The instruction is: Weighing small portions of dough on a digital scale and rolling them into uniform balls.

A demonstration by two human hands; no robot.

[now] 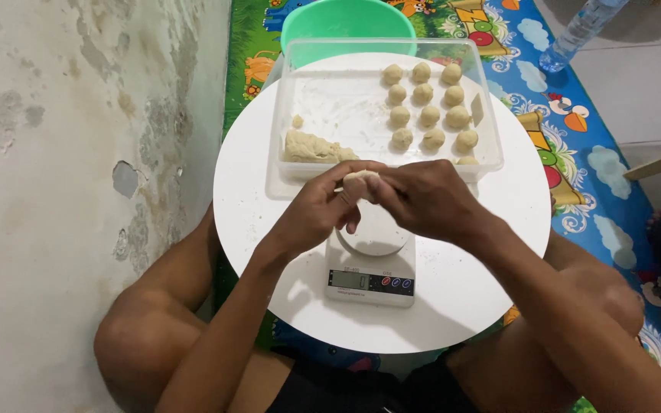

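We look down at our two hands meeting above a small digital kitchen scale (pixel 370 264) on a round white tabletop (pixel 453 306). Our left hand (pixel 317 214) and right hand (pixel 422 200) are both closed narrowly around one small piece of pale dough (pixel 361 182), pinched between the fingertips just over the scale's round platform. The dough looks soft, light and slightly sticky, so it seems best held gently with fingertips or cupped in the palms, since a hard squeeze would likely flatten it. Just beyond our hands sits a clear plastic container (pixel 284 138) holding a larger lump of dough (pixel 315 147) on its left and rows of rolled dough balls (pixel 430 95) on its right. A green bowl (pixel 346 21) stands behind the container, over a colourful play mat (pixel 575 153).
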